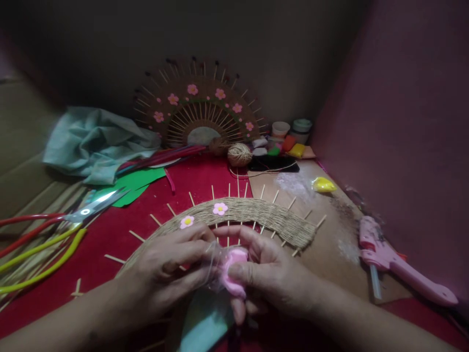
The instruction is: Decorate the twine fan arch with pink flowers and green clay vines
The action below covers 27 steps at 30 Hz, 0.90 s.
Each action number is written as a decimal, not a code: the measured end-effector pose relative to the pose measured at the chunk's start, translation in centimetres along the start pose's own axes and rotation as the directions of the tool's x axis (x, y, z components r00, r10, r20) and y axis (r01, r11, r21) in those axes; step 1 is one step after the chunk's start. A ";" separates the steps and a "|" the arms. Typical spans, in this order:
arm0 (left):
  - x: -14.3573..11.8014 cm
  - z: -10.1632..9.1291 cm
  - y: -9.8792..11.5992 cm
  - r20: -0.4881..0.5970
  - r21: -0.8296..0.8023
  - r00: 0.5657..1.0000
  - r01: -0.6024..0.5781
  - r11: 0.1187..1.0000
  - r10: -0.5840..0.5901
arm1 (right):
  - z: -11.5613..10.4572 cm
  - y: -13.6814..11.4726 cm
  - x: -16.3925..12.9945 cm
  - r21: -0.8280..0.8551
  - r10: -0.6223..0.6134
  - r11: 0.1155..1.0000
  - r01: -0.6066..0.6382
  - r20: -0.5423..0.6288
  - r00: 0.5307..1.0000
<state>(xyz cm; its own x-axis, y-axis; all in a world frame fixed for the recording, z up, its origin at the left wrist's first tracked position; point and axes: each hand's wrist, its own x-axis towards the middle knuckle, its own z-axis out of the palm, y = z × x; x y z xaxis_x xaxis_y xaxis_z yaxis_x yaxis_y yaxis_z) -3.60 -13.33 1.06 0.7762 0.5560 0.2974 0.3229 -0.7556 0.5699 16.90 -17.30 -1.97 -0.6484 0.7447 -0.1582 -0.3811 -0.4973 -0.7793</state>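
both hands [220, 266] pinch pink clay [234, 274] over woven arch [264, 212]

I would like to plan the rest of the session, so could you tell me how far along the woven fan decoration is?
Done: the twine arc is woven across the sticks, and two pink flowers sit on it. In hand: the left hand and right hand together hold pink clay in clear wrap. Left, judging by the finished fan behind, which carries seven flowers: more flowers.

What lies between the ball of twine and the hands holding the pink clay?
In the head view, the woven twine arch with its sticks and two pink flowers lies there.
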 end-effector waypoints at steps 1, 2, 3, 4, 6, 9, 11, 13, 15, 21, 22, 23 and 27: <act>0.1 0.0 0.0 0.006 -0.004 1.000 0.007 1.000 -0.007 | 0.1 -0.1 0.0 -0.004 0.003 1.000 -0.003 -0.019 1.000; 0.2 -0.1 -0.1 0.010 -0.018 1.000 0.013 1.000 -0.013 | 0.1 -0.2 0.1 -0.011 0.006 1.000 -0.007 -0.041 0.999; 0.3 -0.1 -0.2 0.015 -0.039 1.000 0.022 0.999 -0.021 | 0.2 -0.3 0.1 -0.023 0.007 1.000 -0.008 -0.063 0.998; 0.4 -0.1 -0.3 0.007 -0.063 1.000 0.027 0.998 -0.026 | 0.2 -0.4 0.1 -0.037 0.002 0.999 -0.005 -0.083 0.997; 0.5 -0.1 -0.6 -0.030 -0.083 0.999 0.008 0.996 -0.011 | 0.3 -0.6 0.2 -0.064 -0.017 0.998 0.010 -0.115 0.993; 0.4 0.2 -0.9 -0.051 0.019 0.998 -0.044 0.999 0.045 | 0.3 -0.8 0.3 -0.085 -0.035 0.996 0.022 -0.163 0.986; 0.2 0.4 -0.8 -0.024 0.088 0.997 -0.067 0.994 0.069 | 0.3 -0.8 0.2 -0.112 -0.054 0.993 0.034 -0.174 0.983; 0.1 0.6 -0.5 -0.027 0.103 0.997 -0.073 0.992 0.076 | 0.4 -0.9 0.1 -0.139 -0.078 0.989 0.054 -0.172 0.982; 0.1 0.7 -0.2 -0.046 0.083 0.997 -0.065 0.994 0.069 | 0.4 -0.9 0.0 -0.149 -0.091 0.987 0.066 -0.167 0.982; 0.4 0.5 -0.3 -0.021 -0.038 1.000 -0.018 0.999 0.017 | 0.3 -1.0 0.1 -0.164 -0.125 0.981 0.100 -0.147 0.981; 0.3 0.5 -0.5 -0.029 -0.044 0.999 -0.025 0.999 0.024 | 0.3 -1.0 0.1 -0.165 -0.132 0.981 0.106 -0.155 0.979; 0.3 0.6 -0.6 -0.038 -0.040 0.999 -0.037 0.999 0.035 | 0.2 -1.0 0.2 -0.165 -0.137 0.980 0.110 -0.164 0.977; 0.3 0.9 -0.9 -0.087 0.022 0.993 -0.073 0.997 0.075 | 0.0 -0.9 0.4 -0.140 -0.145 0.983 0.120 -0.188 0.971</act>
<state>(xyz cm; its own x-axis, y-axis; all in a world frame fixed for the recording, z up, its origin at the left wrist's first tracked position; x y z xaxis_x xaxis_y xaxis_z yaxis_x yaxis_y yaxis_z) -3.14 -12.81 0.00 0.7479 0.5262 0.4047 0.2776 -0.8017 0.5293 17.01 -16.50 -1.31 -0.4504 0.8794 -0.1544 -0.3600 -0.3371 -0.8699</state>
